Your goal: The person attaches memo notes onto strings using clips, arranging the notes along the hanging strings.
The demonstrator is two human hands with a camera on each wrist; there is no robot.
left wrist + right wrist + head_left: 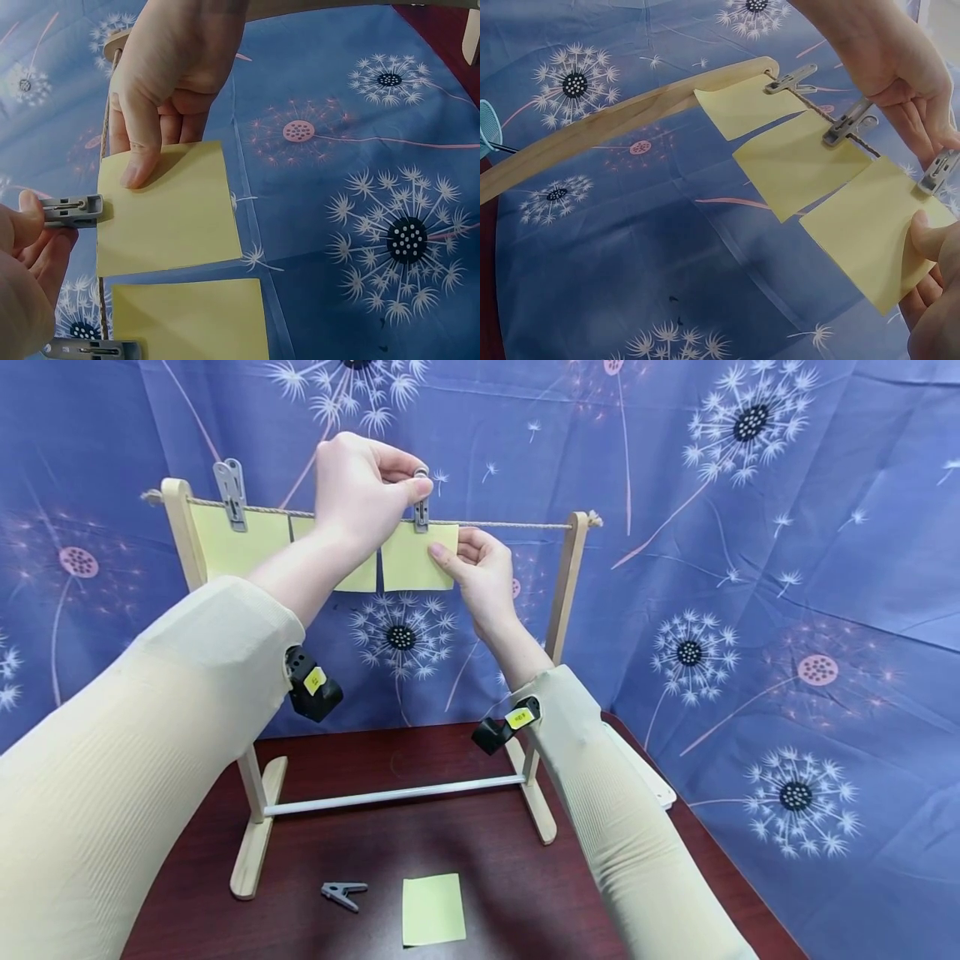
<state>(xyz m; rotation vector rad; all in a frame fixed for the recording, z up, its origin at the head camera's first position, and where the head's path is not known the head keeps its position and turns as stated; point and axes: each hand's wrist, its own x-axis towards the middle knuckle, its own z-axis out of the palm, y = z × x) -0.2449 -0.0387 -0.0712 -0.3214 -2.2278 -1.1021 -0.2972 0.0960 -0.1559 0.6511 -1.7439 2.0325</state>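
In the head view, two yellow sheets [243, 547] hang from the rope [517, 525]; the left hand [356, 485] pinches a gray clip [422, 515] on the third sheet [411, 564], the right hand's [486, 575] fingers grasping its side; a loose sheet [433, 912] and spare clip [343, 892] seem left, forward of the worktop's [360, 756] back edge. Left wrist: the third looks blank, squarish. Right wrist: it bows slightly.

Head view bright, mostly even, sharp. Soft shadows on table [360, 843], darkest right of loose note [433, 910]. 2 wrist views dimmer, softer; right hand [176, 71] shades clipped note [176, 225]. Wide-angle stretch on near left sleeve [142, 735].
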